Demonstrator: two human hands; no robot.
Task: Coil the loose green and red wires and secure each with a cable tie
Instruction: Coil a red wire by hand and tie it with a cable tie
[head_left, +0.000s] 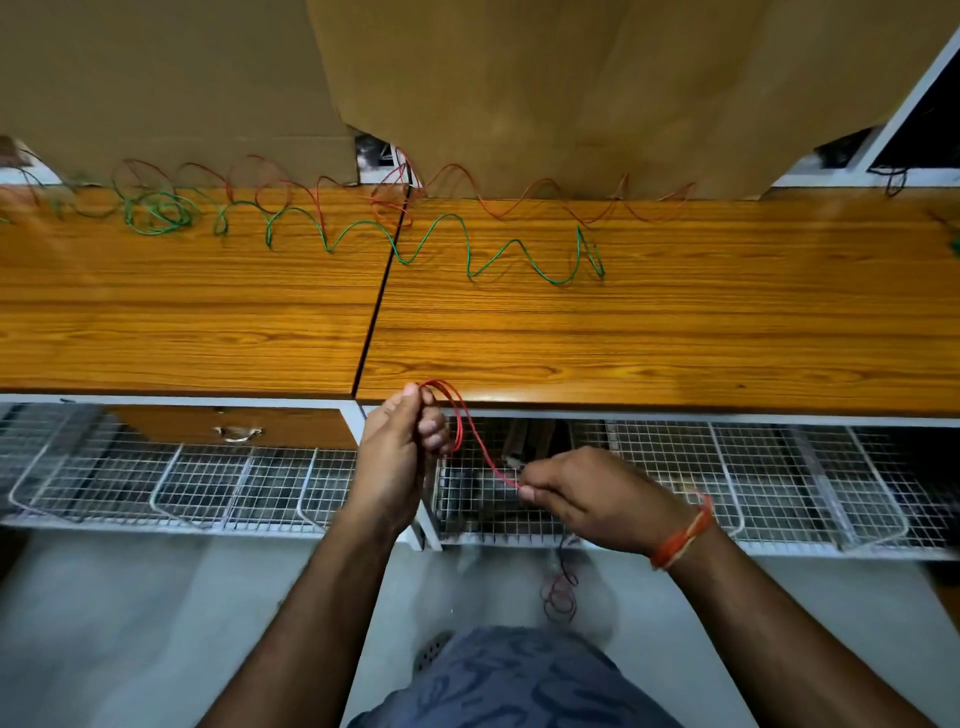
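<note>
risk 1: the loops of red wire (457, 415) gathered in the left hand (395, 452) look few and springy; if the fingers loosen, the small coil will likely splay open before any tie goes on. no cable tie is visible in the frame, so the coil would have to be held one-handed while a tie is fetched.

risk 2: the right hand (582, 499) pinches the red strand between fingertips, drawn taut toward the left hand. below it more red wire hangs to a tangle on the floor (560, 597); a snag there could jerk the strand out of the pinch or kink it.

risk 3: further red wire (519, 200) runs in waves along the back of the desk (675, 332), crossing the green wire (447, 244) toward the left. whether it is the same length as the held piece cannot be told; if so, pulling could drag green along.

grip state: left fingers curled closed round the red loops, held just in front of the desk's near edge; right thumb and fingers pressed together on the strand, above the wire-mesh trays (779, 478).

wire appearance: thin, insulated, bright red, keeps a wavy set. green lies uncoiled on the desk, bunched in loops at far left.
</note>
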